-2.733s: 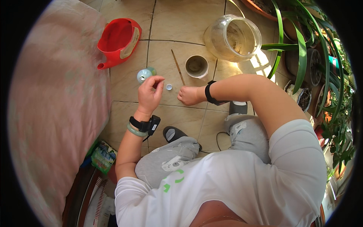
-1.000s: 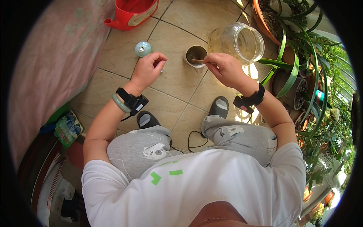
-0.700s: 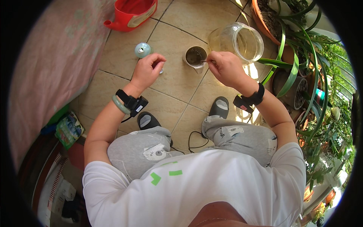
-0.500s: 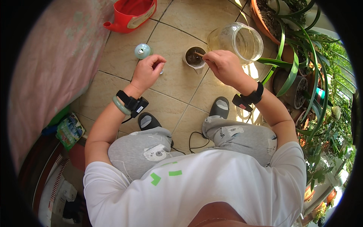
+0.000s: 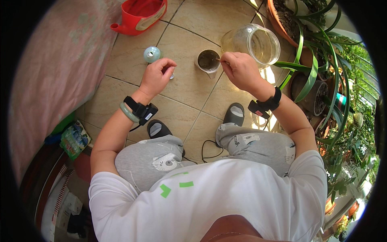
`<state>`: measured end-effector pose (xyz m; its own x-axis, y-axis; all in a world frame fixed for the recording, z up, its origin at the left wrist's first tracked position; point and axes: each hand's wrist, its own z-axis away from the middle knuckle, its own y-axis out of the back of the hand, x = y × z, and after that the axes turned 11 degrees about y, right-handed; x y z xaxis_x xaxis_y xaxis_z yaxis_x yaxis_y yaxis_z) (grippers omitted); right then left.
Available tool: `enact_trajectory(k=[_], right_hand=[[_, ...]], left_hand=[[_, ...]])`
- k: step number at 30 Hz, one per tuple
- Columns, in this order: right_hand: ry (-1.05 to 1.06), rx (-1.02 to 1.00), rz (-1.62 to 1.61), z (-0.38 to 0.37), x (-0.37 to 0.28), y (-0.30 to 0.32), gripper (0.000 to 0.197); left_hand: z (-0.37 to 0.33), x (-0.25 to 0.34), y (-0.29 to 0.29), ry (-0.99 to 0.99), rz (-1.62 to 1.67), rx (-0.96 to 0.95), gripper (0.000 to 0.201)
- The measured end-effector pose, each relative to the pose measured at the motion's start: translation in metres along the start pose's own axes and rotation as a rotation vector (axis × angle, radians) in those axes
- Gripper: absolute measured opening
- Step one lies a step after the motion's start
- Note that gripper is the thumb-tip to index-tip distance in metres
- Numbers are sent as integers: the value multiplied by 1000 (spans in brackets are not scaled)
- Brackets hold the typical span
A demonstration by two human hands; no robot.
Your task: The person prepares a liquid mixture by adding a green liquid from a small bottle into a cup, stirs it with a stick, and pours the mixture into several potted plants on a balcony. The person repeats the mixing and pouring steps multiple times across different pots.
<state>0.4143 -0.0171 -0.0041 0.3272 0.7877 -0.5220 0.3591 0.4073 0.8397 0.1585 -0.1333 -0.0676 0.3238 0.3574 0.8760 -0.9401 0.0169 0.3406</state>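
Note:
My right hand (image 5: 240, 68) pinches a thin brown stick (image 5: 219, 60), whose visible end reaches the right rim of a small cup (image 5: 211, 74). The cup stands on the tiles with its spout or handle toward me, and something dark and greyish lies inside it. To its left, my left hand (image 5: 158, 76) hovers with thumb and fingers drawn together; whatever they might hold is hidden. Just under those fingers shows a small pale round thing (image 5: 172, 76), held or lying there, I cannot tell. Beyond the left hand stands a pale blue rounded bottle (image 5: 152, 54).
A big clear jar (image 5: 264, 46) lies on its side beyond my right hand. At the far left sits a red watering can (image 5: 141, 16). Potted plants (image 5: 318, 60) crowd the right side, and a pinkish cloth (image 5: 60, 68) hangs at left. A black cable (image 5: 211, 151) runs between my slippers.
My right hand has tilted slightly and drawn the stick toward the cup's right rim, so less of it shows over the cup. The left hand stays almost still.

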Motion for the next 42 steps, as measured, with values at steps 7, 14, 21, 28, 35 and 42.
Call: enact_trajectory(k=[7, 14, 21, 28, 35, 42], right_hand=[[44, 27, -78, -2, -3, -2, 4], [-87, -20, -197, 2, -3, -3, 5], [-16, 9, -23, 2, -1, -1, 4], [91, 115, -74, 0, -15, 27, 10], [573, 83, 10, 7, -45, 57, 19], [696, -303, 203, 23, -53, -26, 12]], left_hand=[[0, -1, 0, -12, 1, 10, 8], [1, 1, 1, 4, 5, -2, 7], [0, 2, 1, -9, 9, -5, 7], [1, 0, 0, -9, 4, -3, 8], [-1, -1, 0, -11, -14, -8, 8], [-2, -3, 1, -3, -1, -8, 8]])
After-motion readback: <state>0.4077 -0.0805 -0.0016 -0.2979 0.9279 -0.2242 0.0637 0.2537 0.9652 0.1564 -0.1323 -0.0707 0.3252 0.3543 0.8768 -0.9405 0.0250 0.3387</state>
